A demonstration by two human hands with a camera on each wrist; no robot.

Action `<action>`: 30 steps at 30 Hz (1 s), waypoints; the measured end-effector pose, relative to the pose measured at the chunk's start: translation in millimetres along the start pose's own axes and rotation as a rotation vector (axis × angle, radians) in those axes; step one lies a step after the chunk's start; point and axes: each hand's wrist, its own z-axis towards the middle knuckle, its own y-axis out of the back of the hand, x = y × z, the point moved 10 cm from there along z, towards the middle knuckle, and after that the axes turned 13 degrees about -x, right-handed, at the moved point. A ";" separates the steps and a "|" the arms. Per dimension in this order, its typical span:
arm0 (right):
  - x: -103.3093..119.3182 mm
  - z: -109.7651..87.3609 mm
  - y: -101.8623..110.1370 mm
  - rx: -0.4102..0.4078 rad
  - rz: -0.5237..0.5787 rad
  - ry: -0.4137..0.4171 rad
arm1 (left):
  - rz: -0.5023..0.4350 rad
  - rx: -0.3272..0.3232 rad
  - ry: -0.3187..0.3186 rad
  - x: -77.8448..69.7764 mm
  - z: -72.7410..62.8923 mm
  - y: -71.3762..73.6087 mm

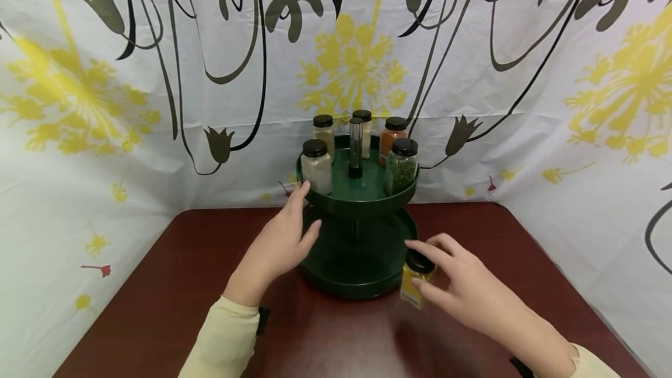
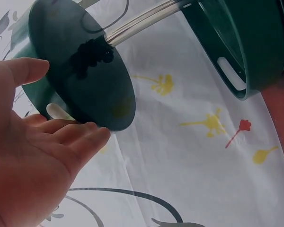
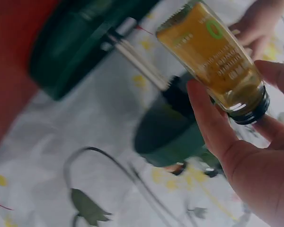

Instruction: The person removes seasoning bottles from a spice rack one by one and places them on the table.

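In the head view my right hand (image 1: 464, 284) holds a small yellow spice jar (image 1: 411, 286) by its black-capped upper part, in front of the right side of a green two-tier turntable rack (image 1: 362, 207). The right wrist view shows the jar's printed label (image 3: 217, 52) and the fingers around it near the cap. My left hand (image 1: 278, 244) has its fingers extended against the left rim of the upper tier, close below a jar of pale powder (image 1: 317, 171). In the left wrist view those fingertips (image 2: 102, 137) lie along the tier's edge.
The upper tier also carries a jar of green herbs (image 1: 401, 172), an orange spice jar (image 1: 392, 136) and two pale jars behind, around a central post (image 1: 356, 147). The lower tier (image 1: 357, 287) rests on the dark red table (image 1: 220, 284). A printed cloth (image 1: 252, 104) hangs behind.
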 end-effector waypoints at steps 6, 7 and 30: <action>-39.3 -32.1 -24.1 0.169 0.020 -0.094 | -0.005 -0.026 0.001 -1.6 3.7 3.1; -42.2 -36.0 -26.4 0.172 0.012 -0.083 | -0.016 -0.031 0.007 -1.1 4.5 3.4; -67.3 -65.7 -15.6 0.215 0.038 0.148 | -0.135 -0.049 0.106 18.7 18.8 1.2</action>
